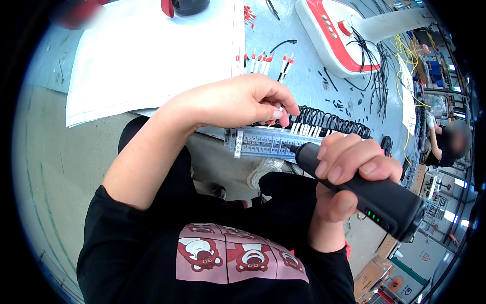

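Terminal strip (258, 143) lies along the near edge of the table (306, 76), just in front of our body, where we can look straight down on its rows. Our left hand (243, 99) arches over the far side of it, thumb and fingertips pressed together, pinching what looks like a wire end (276, 115); the fingers hide most of it, so we cannot tell whether it sits in a slot. Our right hand (354, 164) wraps a black screwdriver (377, 200), fingers over the top and thumb beneath, probably to steady its thick body while the tip slants toward the strip; whether the tip touches, we cannot tell. Beside the left fingers, a row of looped black wires (344, 122) runs along the strip's far side, white sleeves pointing at it, presumably so each stays near its own slot. Beyond our left hand lie loose red-tipped wires (263, 63), likely put there for easy reach. To their left spreads a large white sheet (157, 55); to their right stands a white and red base (314, 23), with a co-worker (435, 147) far off at the right.
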Tool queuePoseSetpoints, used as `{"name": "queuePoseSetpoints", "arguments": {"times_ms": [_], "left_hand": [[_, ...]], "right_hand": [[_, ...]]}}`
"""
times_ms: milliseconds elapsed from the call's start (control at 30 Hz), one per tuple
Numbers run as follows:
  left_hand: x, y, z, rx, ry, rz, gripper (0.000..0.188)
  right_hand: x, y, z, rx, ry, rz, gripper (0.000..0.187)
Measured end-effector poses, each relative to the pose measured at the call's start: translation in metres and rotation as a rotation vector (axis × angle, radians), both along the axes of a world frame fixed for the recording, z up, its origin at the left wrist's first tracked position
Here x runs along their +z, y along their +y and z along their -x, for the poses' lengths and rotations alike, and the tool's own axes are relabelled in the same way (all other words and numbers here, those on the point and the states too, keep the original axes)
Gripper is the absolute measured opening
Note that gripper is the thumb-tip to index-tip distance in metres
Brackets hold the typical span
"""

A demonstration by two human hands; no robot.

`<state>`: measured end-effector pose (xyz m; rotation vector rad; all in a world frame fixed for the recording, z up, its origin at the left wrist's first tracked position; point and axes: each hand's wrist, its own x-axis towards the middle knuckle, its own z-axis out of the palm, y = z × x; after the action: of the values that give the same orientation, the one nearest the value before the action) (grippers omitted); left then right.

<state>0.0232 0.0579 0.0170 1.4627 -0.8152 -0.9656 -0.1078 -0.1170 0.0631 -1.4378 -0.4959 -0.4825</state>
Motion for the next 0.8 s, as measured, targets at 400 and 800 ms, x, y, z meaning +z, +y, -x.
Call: {"name": "queuePoseSetpoints", "arguments": {"times_ms": [400, 800], "left_hand": [[-0.007, -0.01, 0.012, 0.215, -0.096, -0.014, 0.016], [0.002, -0.002, 0.004, 0.165, 0.008, -0.05, 0.019]], "right_hand": [[0.006, -0.003, 0.005, 0.078, 0.022, 0.056, 0.049], [0.012, -0.008, 0.008, 0.181, 0.074, 0.09, 0.052]]}}
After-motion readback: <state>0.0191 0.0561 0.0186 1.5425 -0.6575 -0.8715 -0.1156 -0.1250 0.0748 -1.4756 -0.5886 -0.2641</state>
